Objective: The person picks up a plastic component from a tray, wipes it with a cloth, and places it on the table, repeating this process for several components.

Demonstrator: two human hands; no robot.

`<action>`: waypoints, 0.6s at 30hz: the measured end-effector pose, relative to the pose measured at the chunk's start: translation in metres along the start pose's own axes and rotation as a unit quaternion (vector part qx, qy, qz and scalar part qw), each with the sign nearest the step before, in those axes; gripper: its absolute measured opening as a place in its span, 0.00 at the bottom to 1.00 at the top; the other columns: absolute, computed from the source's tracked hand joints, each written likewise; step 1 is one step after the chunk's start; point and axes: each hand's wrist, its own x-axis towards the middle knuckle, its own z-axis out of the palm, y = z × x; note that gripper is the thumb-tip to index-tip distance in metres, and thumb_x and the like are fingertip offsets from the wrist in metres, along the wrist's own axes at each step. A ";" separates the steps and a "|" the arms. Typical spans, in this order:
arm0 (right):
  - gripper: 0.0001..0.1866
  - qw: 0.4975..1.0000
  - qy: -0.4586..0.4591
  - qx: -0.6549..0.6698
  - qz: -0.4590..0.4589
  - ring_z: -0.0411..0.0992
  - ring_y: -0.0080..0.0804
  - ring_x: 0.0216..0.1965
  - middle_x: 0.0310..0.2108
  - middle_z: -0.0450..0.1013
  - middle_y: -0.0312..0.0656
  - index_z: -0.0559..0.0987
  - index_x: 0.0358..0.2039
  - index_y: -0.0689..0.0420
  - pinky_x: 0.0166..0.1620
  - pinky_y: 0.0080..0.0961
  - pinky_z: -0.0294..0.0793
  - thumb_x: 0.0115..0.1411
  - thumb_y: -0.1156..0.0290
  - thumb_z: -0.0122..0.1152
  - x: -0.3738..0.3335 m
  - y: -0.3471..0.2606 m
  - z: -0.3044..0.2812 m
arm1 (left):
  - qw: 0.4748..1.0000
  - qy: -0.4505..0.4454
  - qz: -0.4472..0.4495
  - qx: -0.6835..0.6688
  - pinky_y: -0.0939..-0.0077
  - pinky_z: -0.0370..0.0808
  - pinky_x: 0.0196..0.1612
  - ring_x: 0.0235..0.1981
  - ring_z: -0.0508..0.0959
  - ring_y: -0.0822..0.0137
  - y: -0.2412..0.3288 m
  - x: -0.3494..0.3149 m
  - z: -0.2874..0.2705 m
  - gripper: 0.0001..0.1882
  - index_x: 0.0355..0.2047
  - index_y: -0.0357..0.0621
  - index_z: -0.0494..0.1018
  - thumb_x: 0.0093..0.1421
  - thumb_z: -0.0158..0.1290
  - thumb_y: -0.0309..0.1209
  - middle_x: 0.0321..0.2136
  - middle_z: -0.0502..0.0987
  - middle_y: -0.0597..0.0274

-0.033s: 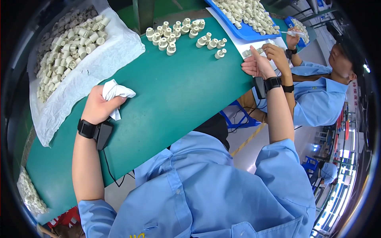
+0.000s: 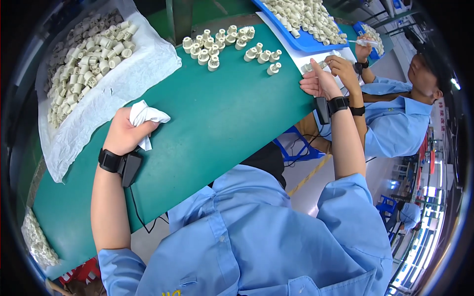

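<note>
A crumpled white cloth (image 2: pixel 146 114) is bunched in my left hand (image 2: pixel 124 130), the fingers wrapped round it above the green table. My right hand (image 2: pixel 321 83) is at the table's right side, by the edge of a white sheet (image 2: pixel 295 53). Its thumb points up and its fingers are spread from it. Behind the thumb shows a small cream plastic fitting (image 2: pixel 307 68); whether the thumb touches it I cannot tell. Right beside it is a co-worker's hand (image 2: pixel 341 68). Several cream fittings (image 2: pixel 213 62) stand upright in groups on the far part of the table.
A heap of cream caps (image 2: pixel 81 69) lies on a white plastic bag (image 2: pixel 163 61) at left. A blue tray (image 2: pixel 306 45) of similar parts stands far right. The co-worker (image 2: pixel 395 123) sits close at my right. A bag of parts (image 2: pixel 38 239) lies lower left.
My left hand and the cloth have shifted very slightly to the right in the picture. The right hand looks almost unmoved.
</note>
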 end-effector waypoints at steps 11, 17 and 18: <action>0.32 0.989 0.107 -0.056 -0.080 0.74 0.29 0.16 0.20 0.74 0.46 0.73 0.34 0.65 0.18 0.20 0.75 0.52 0.42 0.60 -0.023 -0.007 0.025 | 1.000 -0.007 0.010 0.018 0.83 0.67 0.24 0.21 0.71 0.80 0.002 -0.002 0.000 0.07 0.32 0.40 0.78 0.52 0.55 0.27 0.20 0.75 0.70; 0.33 0.984 0.100 -0.102 -0.105 0.72 0.29 0.14 0.18 0.73 0.45 0.72 0.34 0.66 0.16 0.20 0.73 0.51 0.42 0.61 -0.025 -0.011 0.033 | 1.000 -0.016 -0.001 0.024 0.83 0.67 0.25 0.21 0.71 0.80 0.006 0.000 -0.002 0.08 0.33 0.40 0.78 0.52 0.55 0.27 0.21 0.76 0.70; 0.33 0.988 0.088 -0.078 -0.103 0.72 0.29 0.14 0.18 0.72 0.44 0.72 0.33 0.66 0.16 0.20 0.73 0.52 0.42 0.61 -0.028 -0.015 0.036 | 1.000 -0.014 -0.002 0.024 0.83 0.67 0.25 0.21 0.71 0.80 0.005 -0.001 -0.002 0.08 0.33 0.40 0.78 0.52 0.55 0.27 0.21 0.76 0.70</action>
